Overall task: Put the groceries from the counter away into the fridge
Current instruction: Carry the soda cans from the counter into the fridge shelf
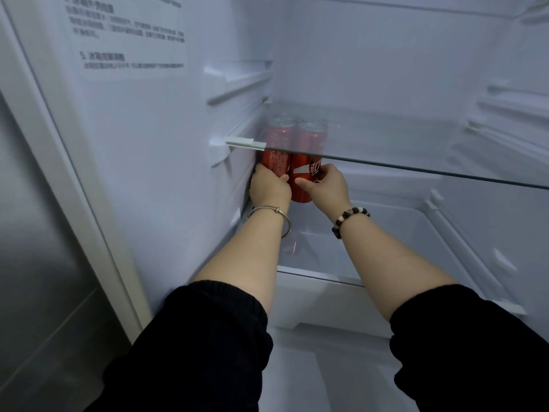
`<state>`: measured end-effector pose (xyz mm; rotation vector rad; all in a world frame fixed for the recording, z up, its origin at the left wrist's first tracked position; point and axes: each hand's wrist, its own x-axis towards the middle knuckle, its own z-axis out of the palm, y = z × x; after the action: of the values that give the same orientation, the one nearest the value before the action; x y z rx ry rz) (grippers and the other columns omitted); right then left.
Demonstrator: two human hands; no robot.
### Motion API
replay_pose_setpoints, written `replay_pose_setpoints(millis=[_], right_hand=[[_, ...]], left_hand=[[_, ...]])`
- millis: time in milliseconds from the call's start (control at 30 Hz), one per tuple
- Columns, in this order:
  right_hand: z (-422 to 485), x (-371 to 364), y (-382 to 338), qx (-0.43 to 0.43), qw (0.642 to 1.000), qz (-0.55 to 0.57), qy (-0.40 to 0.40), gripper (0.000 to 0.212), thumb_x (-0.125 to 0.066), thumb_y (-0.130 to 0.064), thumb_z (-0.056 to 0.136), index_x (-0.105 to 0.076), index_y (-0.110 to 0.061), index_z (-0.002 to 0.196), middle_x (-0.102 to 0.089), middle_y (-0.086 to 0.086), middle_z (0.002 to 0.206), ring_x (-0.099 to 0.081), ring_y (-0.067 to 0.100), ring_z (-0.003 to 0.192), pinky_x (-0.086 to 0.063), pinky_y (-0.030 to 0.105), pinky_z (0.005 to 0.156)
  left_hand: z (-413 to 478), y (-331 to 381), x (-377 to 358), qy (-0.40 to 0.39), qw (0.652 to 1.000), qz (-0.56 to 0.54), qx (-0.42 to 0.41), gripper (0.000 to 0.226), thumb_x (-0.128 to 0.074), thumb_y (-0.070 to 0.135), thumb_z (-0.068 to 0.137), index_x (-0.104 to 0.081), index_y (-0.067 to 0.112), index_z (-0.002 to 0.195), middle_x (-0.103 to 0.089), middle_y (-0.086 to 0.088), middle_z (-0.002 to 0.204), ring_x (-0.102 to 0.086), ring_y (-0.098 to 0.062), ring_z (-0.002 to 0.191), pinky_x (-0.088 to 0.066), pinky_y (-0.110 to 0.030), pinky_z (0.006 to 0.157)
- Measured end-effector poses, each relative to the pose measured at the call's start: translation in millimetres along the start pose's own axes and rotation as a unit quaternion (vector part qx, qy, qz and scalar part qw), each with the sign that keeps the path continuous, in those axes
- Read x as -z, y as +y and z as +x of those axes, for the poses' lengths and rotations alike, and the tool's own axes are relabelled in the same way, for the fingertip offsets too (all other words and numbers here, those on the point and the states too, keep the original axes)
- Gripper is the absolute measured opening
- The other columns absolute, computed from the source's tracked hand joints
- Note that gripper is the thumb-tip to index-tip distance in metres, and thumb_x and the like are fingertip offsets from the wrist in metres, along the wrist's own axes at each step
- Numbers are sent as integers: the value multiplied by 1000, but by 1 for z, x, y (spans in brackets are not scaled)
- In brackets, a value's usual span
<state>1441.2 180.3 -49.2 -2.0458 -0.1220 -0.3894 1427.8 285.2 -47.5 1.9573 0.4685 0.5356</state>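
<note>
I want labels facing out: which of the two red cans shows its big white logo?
The right can, gripped by the right hand: large white lettering faces out. The left can, in the left hand, shows only fine print.

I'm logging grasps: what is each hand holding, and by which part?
The left hand grips the left red can round its lower side; the right hand grips the right red can round its middle.

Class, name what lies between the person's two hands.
In the head view, the left can, gripped by the left hand, and the right can, gripped by the right hand, both red, side by side.
</note>
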Motion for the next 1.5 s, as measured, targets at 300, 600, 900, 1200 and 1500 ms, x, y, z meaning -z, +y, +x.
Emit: replay_pose_setpoints(millis=[300,600,900,1200,1500], right_hand=[[-14,20,2,-59,996,-56,-28,64,-62,-36,88,-38,-3,137,-51,15,134,-52,26,119,-42,31,95],[-91,69,11,16,963,-267,41,50,-51,-23,93,-39,-5,137,-53,15,129,-49,30,116,-42,35,87],[-215,99,61,72,925,-346,143,41,-55,-18,91,-51,4,125,-46,25,135,-39,39,129,-30,46,110],[-331,135,91,-8,931,-319,178,51,-34,-32,92,-48,-1,131,-43,19,140,-35,33,133,-30,43,111],[-460,210,104,-76,914,-333,221,46,-37,-31,94,-50,-3,129,-51,14,133,-42,26,125,-34,36,107]], left_hand=[[-23,-7,9,-71,997,-5,11,47,-61,22,88,-46,-2,125,-56,-19,126,-55,-33,114,-45,-34,86],[-75,-18,20,-190,927,227,-229,51,-55,29,91,-43,6,134,-42,-15,138,-39,-32,127,-35,-37,105],[-171,-42,30,-191,823,278,-457,52,-41,32,98,-31,11,145,-21,-12,155,-8,-28,145,-14,-46,115],[-276,-86,16,-221,805,196,-515,52,-54,20,93,-39,9,141,-26,-16,153,-15,-33,144,-14,-50,114],[-405,-87,4,-308,761,136,-555,51,-57,15,91,-42,8,139,-35,-16,149,-26,-33,141,-21,-49,113]])
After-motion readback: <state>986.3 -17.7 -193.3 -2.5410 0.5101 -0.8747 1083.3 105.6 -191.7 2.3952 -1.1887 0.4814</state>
